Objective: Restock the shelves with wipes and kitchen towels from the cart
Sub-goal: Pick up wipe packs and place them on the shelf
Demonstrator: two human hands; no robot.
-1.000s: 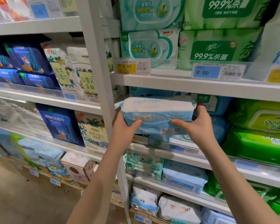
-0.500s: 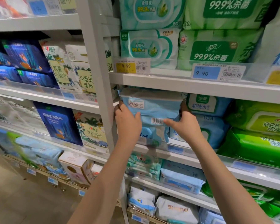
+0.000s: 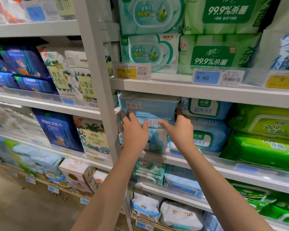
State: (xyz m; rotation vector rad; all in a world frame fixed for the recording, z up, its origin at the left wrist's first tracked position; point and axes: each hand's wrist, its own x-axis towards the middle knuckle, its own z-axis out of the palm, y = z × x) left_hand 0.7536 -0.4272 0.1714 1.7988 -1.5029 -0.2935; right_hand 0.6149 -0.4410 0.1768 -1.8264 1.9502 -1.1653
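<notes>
A light blue pack of wipes [image 3: 150,107] with a barcode on its underside lies far back in the left end of the middle shelf [image 3: 198,160], on top of another blue pack [image 3: 157,137]. My left hand [image 3: 134,130] holds its lower left edge, thumb under the barcode. My right hand [image 3: 180,129] holds the lower right edge, fingers tucked between this pack and the blue wipes packs [image 3: 205,110] beside it. The cart is out of view.
A white upright post [image 3: 98,90] stands just left of my left hand. Green wipes packs [image 3: 264,124] fill the shelf's right side. Teal and green packs [image 3: 150,52] sit on the shelf above with 9.90 price tags [image 3: 132,71]. Face towel packs [image 3: 60,130] fill the left bay.
Both hands have pushed the blue pack up and back into the shelf under the board above. It was out in front of the shelf a second ago.
</notes>
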